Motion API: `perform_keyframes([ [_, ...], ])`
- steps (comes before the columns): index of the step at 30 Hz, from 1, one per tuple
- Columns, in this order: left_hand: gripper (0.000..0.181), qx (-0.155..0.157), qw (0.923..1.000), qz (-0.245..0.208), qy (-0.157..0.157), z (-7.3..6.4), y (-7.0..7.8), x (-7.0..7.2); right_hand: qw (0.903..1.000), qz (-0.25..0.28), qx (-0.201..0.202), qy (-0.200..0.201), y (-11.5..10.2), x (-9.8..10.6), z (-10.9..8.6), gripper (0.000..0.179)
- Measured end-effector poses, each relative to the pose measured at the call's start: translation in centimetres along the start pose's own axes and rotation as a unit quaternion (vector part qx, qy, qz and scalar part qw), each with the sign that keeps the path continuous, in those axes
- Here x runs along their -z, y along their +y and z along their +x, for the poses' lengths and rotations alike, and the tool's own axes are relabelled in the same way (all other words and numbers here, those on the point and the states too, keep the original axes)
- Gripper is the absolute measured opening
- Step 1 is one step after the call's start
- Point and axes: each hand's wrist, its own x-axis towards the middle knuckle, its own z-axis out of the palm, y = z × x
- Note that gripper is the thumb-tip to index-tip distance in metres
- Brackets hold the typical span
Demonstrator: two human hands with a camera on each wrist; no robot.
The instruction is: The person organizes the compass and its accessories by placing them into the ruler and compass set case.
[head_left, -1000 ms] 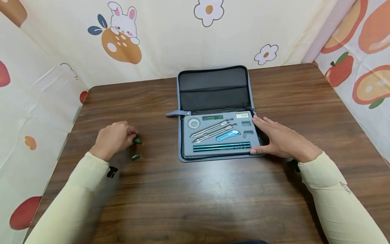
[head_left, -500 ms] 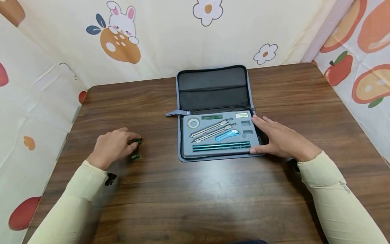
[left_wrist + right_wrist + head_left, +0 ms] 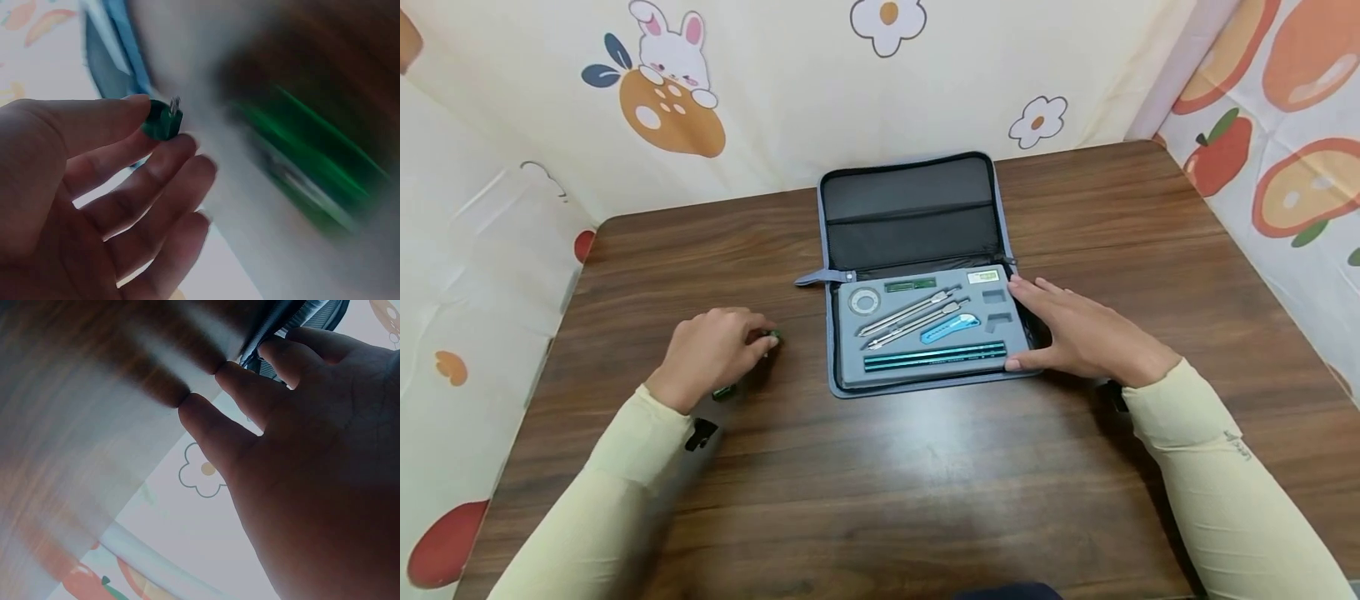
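My left hand pinches a small green plastic piece with a thin metal pin between thumb and index finger, just above the brown table. Its exact kind is hard to tell. Under the wrist side of that hand lies a second green piece, blurred in the left wrist view, with a silvery strip. An open zip case stands at the middle, its grey foam tray facing up. My right hand rests spread at the case's right edge, thumb on the near right corner.
The tray holds two metal compasses, a blue cutter knife, dark teal pencils, a round ring-shaped piece, a green lead case and a white eraser. Two vacant slots show at right. Printed curtains border the table.
My left hand has closed on one green piece and moved right with it, toward the case. The view has shifted slightly; my right hand stays at the case edge.
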Motion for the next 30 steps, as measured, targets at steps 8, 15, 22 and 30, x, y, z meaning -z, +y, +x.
perform_keyframes([
  [8,0.019,-0.099,0.9945,-0.015,0.031,4.6,7.0,0.9,1.0000,0.003,-0.003,0.004,0.6,0.0,-0.5,0.115],
  [15,0.017,-0.194,0.9803,-0.004,0.035,8.4,12.7,0.6,0.9999,0.007,0.003,0.009,0.5,0.1,-0.6,0.114],
  [22,0.017,-0.217,0.9762,0.001,0.002,10.8,17.0,-0.1,0.9999,0.006,0.005,0.007,0.2,0.1,-0.3,0.114],
  [30,0.020,-0.228,0.9730,0.023,-0.030,13.1,20.9,-0.8,0.9999,0.013,0.008,0.006,0.5,0.1,-0.5,0.111],
])
